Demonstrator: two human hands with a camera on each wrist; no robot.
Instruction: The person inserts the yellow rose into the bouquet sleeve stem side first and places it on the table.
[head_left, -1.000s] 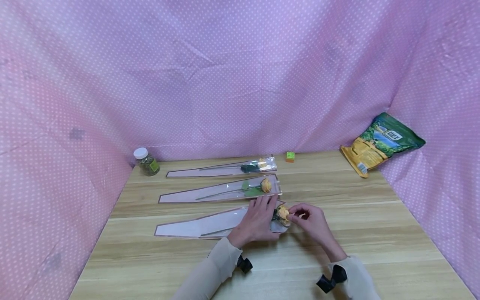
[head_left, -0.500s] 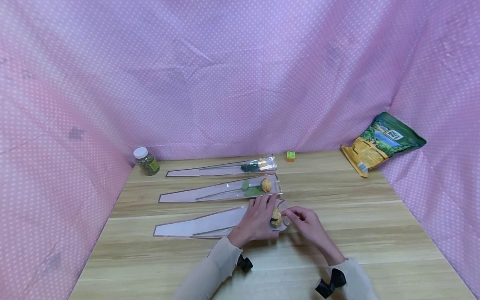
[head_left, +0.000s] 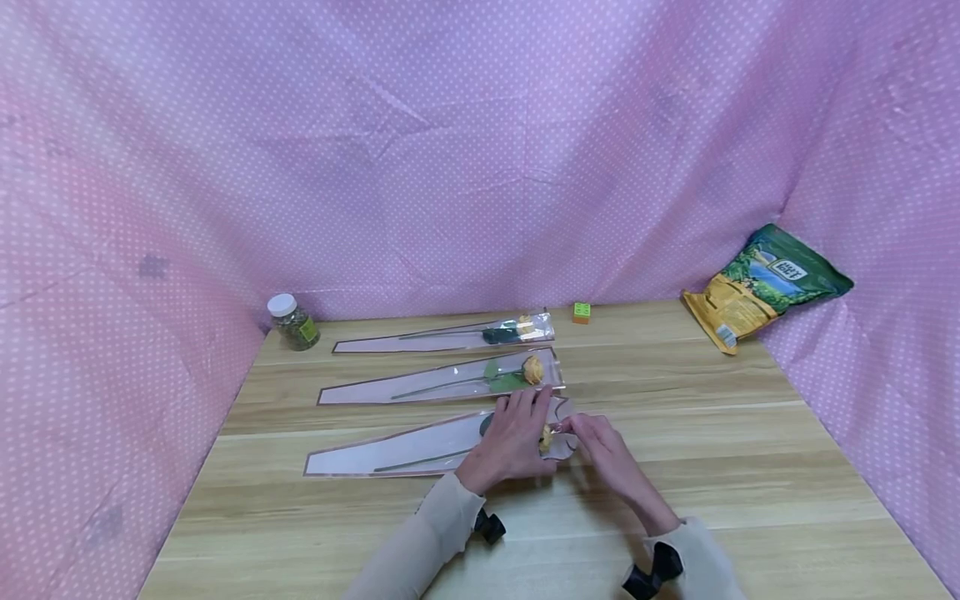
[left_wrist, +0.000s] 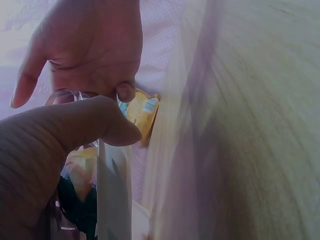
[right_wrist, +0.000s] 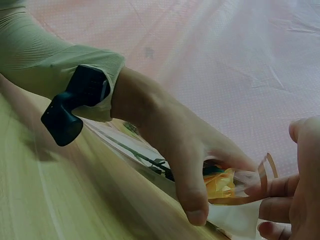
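A yellow artificial rose (head_left: 545, 438) lies inside the nearest flower sleeve (head_left: 360, 452), a long tapered one with a clear front. My left hand (head_left: 513, 437) grips this sleeve near its wide mouth, thumb on the near side and fingers on the far side. Part of the bloom and leaves is hidden under that hand. From the right, my right hand (head_left: 606, 454) has fingertips in the sleeve's mouth, close to the bloom. In the right wrist view its fingers (right_wrist: 277, 187) reach in fairly straight, the thumb apart; whether they touch the yellow petals (right_wrist: 220, 186) is unclear.
Two more sleeved roses lie behind: a middle sleeve (head_left: 375, 392) and a far sleeve (head_left: 367, 344). A white-lidded jar (head_left: 294, 323) stands back left. At the back are a small green-and-orange toy block (head_left: 581, 313) and, to the right, a green-and-yellow bag (head_left: 765, 287).
The rose has slid left, deeper into the nearest sleeve. My right hand has followed, its thumb and finger leaving their pinch on the bloom. The left hand keeps its hold.
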